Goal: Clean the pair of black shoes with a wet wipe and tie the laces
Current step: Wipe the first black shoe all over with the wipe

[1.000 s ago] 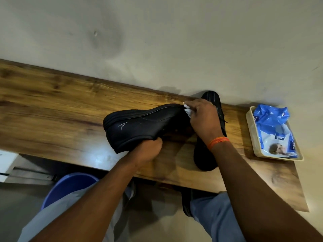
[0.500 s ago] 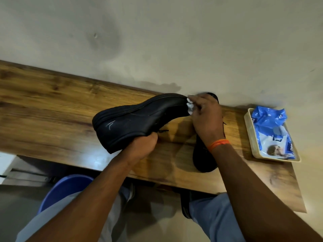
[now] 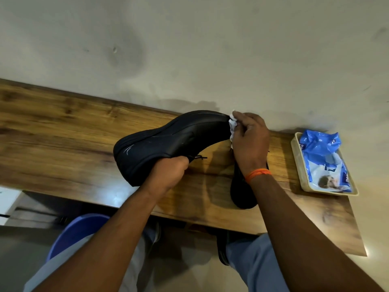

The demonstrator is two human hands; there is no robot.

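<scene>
Up off the wooden plank desk (image 3: 63,131), in my left hand (image 3: 168,175), is the first black leather lace-up shoe (image 3: 168,140). My fingers are clenched round its underside near the laces, sole side tipped toward the wall. A second ago it sat lower and flatter; now I've swung the toe up and away from me, so the tip is exposed. My right hand (image 3: 250,142) is right at that toe, fingers pinching the crumpled white wet wipe (image 3: 232,124) against it. The wipe has travelled from the side of the shoe out to the very tip, so I reckon this shoe's upper is nearly done.

The second black shoe (image 3: 242,192) lies on the desk just under my right wrist, not yet wiped as far as I can tell. Past my right hand sits the blue wet-wipe packet (image 3: 322,157) in a shallow beige plastic tray (image 3: 296,163). Laces on both are left to do, I'd guess.
</scene>
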